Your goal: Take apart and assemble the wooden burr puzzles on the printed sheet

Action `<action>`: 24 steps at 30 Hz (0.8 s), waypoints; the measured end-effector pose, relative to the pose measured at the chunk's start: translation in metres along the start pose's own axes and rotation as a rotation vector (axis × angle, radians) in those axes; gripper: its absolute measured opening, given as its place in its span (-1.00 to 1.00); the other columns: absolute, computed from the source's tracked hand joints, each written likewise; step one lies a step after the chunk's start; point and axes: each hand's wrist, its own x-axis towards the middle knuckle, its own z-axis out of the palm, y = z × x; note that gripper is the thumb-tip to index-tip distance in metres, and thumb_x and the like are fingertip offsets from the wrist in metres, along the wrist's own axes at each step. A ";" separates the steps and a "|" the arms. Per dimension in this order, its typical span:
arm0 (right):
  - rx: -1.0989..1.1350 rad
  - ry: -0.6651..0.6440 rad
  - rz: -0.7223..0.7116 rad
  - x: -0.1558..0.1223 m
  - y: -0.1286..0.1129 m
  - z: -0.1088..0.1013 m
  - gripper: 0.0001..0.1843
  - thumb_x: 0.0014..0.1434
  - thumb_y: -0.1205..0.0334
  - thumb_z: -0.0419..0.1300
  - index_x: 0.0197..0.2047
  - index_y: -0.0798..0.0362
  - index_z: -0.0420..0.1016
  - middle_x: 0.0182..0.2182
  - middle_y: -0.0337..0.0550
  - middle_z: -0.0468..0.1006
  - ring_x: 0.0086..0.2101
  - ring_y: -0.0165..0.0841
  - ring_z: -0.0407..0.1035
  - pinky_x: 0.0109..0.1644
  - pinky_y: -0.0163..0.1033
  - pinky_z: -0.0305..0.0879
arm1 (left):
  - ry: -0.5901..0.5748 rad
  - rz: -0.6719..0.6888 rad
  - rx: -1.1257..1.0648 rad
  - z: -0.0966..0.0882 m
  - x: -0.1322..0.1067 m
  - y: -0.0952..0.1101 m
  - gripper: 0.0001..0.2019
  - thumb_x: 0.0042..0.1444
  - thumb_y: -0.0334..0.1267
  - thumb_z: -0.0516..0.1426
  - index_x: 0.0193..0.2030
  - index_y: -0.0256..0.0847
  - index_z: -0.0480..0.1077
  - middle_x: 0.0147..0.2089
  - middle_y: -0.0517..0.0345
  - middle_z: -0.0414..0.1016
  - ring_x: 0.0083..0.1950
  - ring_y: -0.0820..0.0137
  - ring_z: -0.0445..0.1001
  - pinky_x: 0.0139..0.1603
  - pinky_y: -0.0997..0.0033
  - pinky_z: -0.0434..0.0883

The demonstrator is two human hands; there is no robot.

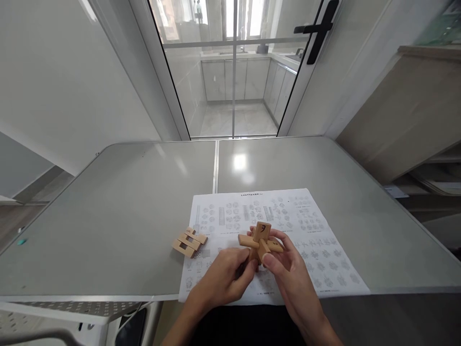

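Both of my hands grip a wooden burr puzzle (262, 232) made of crossed notched sticks, some marked with black numbers. My left hand (228, 273) pinches its lower left part between thumb and fingers. Around its right side curl the fingers of my right hand (291, 269), the thumb pressing a stick that points toward me. Beneath lies a large white instruction sheet (331, 226) printed with small assembly drawings. To the left, loose notched wooden pieces (190, 242) rest side by side, partly over the sheet's left edge. The puzzle's underside is hidden by my fingers.
The grey folding table (108, 221) has a seam down its middle. Beyond it stands a glass door (234, 91) with a black handle (320, 30). A wooden shelf unit (403, 105) is at the right, and a small teal object (22, 241) lies near the table's left edge.
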 end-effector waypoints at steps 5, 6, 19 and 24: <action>-0.020 0.000 -0.017 0.003 -0.001 0.000 -0.42 0.16 0.01 0.50 0.16 -0.13 0.41 0.07 -0.02 0.68 0.10 0.00 0.56 0.24 0.15 0.45 | 0.005 -0.022 0.018 0.002 0.001 -0.002 -0.68 0.48 -0.22 -0.02 -0.34 -0.21 0.34 -0.38 0.14 0.46 -0.38 0.41 0.34 -0.30 0.40 0.30; -0.032 0.015 -0.025 0.004 -0.001 -0.001 -0.42 0.16 -0.02 0.50 0.16 -0.12 0.41 0.09 0.00 0.67 0.12 0.01 0.55 0.25 0.16 0.44 | 0.008 -0.017 0.026 0.002 0.001 -0.002 -0.67 0.49 -0.22 -0.03 -0.32 -0.21 0.37 -0.37 0.14 0.48 -0.37 0.40 0.36 -0.28 0.39 0.31; -0.722 0.350 -0.235 0.056 -0.056 -0.095 -0.21 0.00 -0.13 0.57 0.21 -0.10 0.42 0.22 0.04 0.55 0.20 0.08 0.48 0.26 0.14 0.45 | 0.038 0.014 0.128 0.010 0.001 -0.007 -0.77 0.45 -0.22 0.08 -0.22 -0.21 0.48 -0.36 0.15 0.57 -0.37 0.40 0.46 -0.26 0.39 0.34; -0.834 0.349 -0.230 0.086 -0.060 -0.124 -0.17 -0.01 -0.17 0.56 0.22 -0.03 0.42 0.16 0.11 0.59 0.17 0.12 0.49 0.22 0.21 0.45 | 0.053 0.018 0.128 0.011 -0.001 -0.007 -0.79 0.43 -0.22 0.10 -0.23 -0.20 0.48 -0.37 0.16 0.57 -0.37 0.40 0.47 -0.25 0.39 0.36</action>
